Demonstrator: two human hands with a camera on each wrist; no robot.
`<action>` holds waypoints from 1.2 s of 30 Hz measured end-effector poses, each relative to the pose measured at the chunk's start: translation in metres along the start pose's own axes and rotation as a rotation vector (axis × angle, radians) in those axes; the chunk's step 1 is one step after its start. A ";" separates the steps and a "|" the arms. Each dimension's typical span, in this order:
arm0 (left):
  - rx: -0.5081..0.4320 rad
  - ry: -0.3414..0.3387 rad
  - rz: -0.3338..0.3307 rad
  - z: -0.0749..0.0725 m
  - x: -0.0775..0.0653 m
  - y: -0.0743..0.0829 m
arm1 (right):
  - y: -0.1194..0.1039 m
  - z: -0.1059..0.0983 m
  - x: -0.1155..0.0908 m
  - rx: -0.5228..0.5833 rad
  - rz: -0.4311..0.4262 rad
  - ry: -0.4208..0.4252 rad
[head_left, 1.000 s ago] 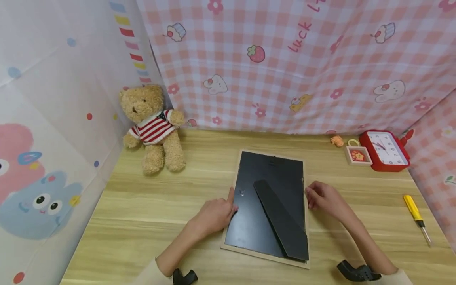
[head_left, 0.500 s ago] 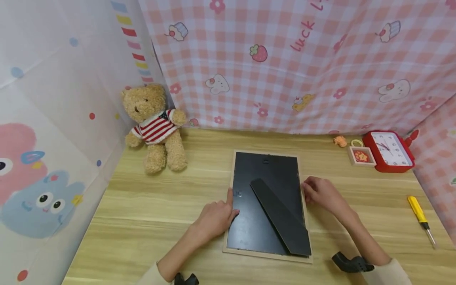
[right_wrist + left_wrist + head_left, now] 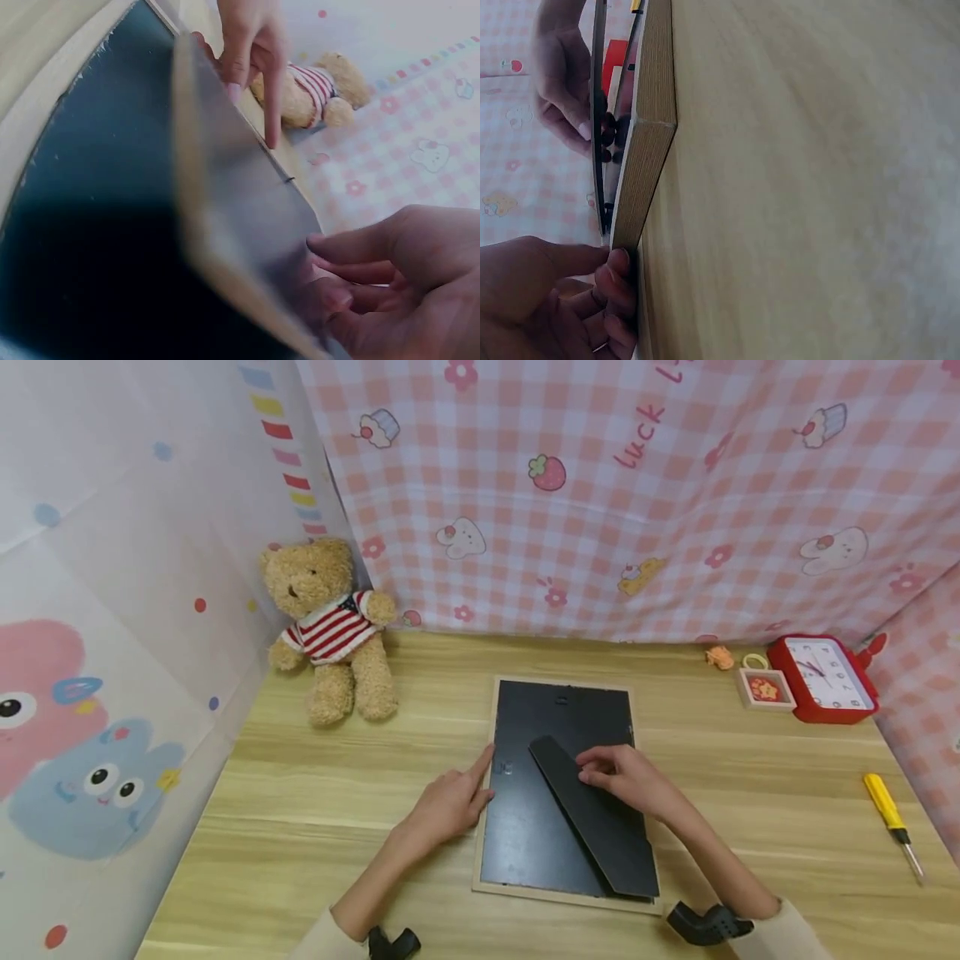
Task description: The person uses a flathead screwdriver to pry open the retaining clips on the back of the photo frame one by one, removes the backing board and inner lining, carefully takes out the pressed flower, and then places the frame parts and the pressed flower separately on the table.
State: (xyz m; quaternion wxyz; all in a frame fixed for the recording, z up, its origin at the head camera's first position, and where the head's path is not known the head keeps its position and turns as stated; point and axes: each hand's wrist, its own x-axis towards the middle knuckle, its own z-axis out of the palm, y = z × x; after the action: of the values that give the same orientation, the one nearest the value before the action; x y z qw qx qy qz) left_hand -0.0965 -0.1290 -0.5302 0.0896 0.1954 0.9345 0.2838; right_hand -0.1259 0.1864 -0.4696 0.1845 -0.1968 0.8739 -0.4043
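A picture frame [image 3: 517, 835] lies face down, its black backing upward inside a light wood rim. Its black easel stand [image 3: 600, 843] slants across the back; in the left wrist view the easel stand [image 3: 598, 90] stands a little off the backing. My left hand [image 3: 446, 806] holds the frame's left edge, index finger straight along the rim and other fingers bent against the side. My right hand [image 3: 626, 777] reaches over the backing and pinches the stand's right edge between thumb and fingers, as the right wrist view shows at close range.
A teddy bear [image 3: 330, 627] sits at the back left. At the back right are a red clock [image 3: 825, 677], a small wooden box [image 3: 767, 689], a yellow ring [image 3: 754, 661] and an orange lump [image 3: 720, 657]. A yellow screwdriver [image 3: 888, 810] lies at the right.
My right hand has moved left from beside the frame's right edge onto the easel stand. The left hand stays at the left edge; the frame has turned slightly.
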 end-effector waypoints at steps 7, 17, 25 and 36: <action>-0.108 0.000 -0.061 -0.014 -0.007 0.012 | 0.001 0.009 0.009 0.118 0.047 0.017; -0.017 0.131 -0.010 -0.018 -0.015 0.008 | -0.004 0.019 0.016 0.255 0.095 0.036; 0.000 0.153 0.001 -0.003 -0.011 -0.012 | -0.005 0.024 0.016 0.397 0.128 0.078; -0.118 0.048 -0.002 -0.025 -0.016 0.006 | -0.004 0.020 0.012 0.478 0.112 0.067</action>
State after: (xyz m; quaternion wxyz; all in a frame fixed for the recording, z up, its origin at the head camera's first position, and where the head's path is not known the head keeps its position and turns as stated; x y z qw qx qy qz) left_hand -0.0868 -0.1435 -0.5049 0.0786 0.1821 0.9182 0.3429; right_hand -0.1263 0.1658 -0.4807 0.2186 -0.0855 0.7687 -0.5950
